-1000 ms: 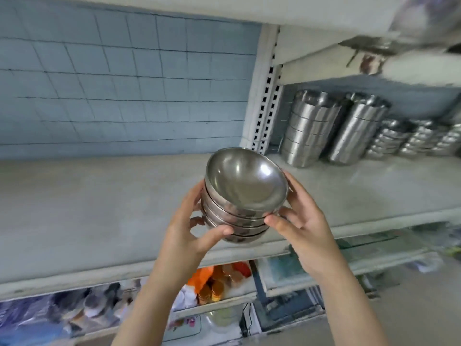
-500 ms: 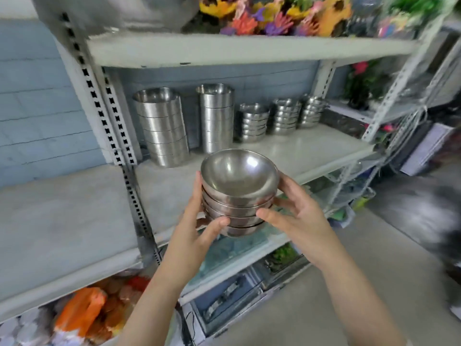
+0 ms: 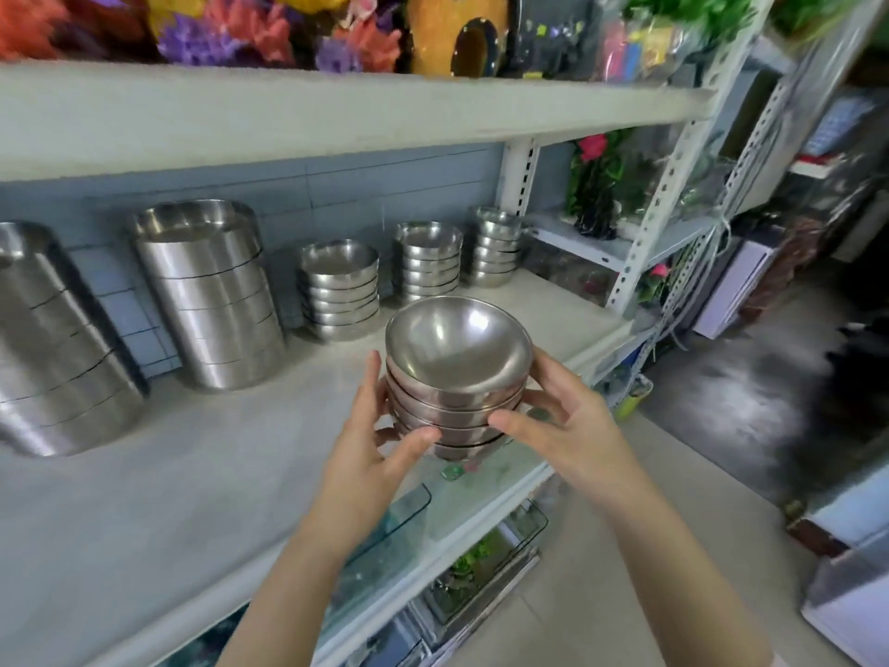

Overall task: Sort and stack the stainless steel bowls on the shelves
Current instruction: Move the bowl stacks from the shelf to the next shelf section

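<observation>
I hold a nested stack of several small steel bowls [image 3: 457,373] in the air in front of the middle shelf [image 3: 158,493]. My left hand [image 3: 373,454] grips its left side, thumb curled under the lower bowls. My right hand [image 3: 563,430] grips the right side, thumb across the front. On the shelf behind stand three stacks of similar small bowls: one [image 3: 339,288] left of centre, one [image 3: 428,262] in the middle, one [image 3: 495,247] at the right. Two tall stacks of larger steel containers [image 3: 211,296] [image 3: 53,349] stand further left.
The upper shelf [image 3: 336,113] carries colourful artificial flowers and ornaments. A white perforated upright [image 3: 664,199] bounds the shelf at the right. Glass tanks [image 3: 409,536] sit on the lower shelf beneath my hands. A tiled floor [image 3: 649,522] lies to the right.
My view has swung right along the shelf, so the small bowl stacks now sit straight behind the held stack. Both hands keep the same grip on the bowls.
</observation>
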Motion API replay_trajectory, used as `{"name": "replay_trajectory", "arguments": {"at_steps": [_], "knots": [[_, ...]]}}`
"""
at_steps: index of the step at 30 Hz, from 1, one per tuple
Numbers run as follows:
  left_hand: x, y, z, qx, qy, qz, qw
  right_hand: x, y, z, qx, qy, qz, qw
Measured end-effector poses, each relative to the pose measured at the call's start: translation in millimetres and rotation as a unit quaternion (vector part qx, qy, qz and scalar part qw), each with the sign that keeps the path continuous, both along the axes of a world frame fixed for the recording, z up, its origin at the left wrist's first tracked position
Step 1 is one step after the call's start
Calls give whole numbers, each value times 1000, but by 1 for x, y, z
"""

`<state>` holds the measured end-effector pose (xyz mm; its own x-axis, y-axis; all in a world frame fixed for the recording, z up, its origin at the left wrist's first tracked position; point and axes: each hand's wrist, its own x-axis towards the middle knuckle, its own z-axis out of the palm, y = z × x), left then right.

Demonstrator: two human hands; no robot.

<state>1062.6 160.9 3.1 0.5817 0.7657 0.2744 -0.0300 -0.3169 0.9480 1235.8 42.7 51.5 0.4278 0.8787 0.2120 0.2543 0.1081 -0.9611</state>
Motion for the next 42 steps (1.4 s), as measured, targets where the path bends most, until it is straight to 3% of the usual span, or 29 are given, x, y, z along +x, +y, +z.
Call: {"name": "replay_trajectory", "arguments": {"at_steps": [9, 21, 26, 34, 42], "knots": [[153, 49, -4, -7, 17, 7, 1000, 158, 48, -20, -7, 13, -1, 1000], [335, 89, -48, -27, 61, 137, 988, 375, 154, -61, -86, -43, 173, 980], [363, 85, -55, -30, 78, 201, 976, 412, 171, -61, -105, -83, 234, 963], [378, 77, -56, -73, 59, 216, 972, 425, 197, -33, -73, -193, 279, 938], [379, 107, -50, -62, 86, 197, 975, 435, 226, -28, -81, -173, 302, 934]]}}
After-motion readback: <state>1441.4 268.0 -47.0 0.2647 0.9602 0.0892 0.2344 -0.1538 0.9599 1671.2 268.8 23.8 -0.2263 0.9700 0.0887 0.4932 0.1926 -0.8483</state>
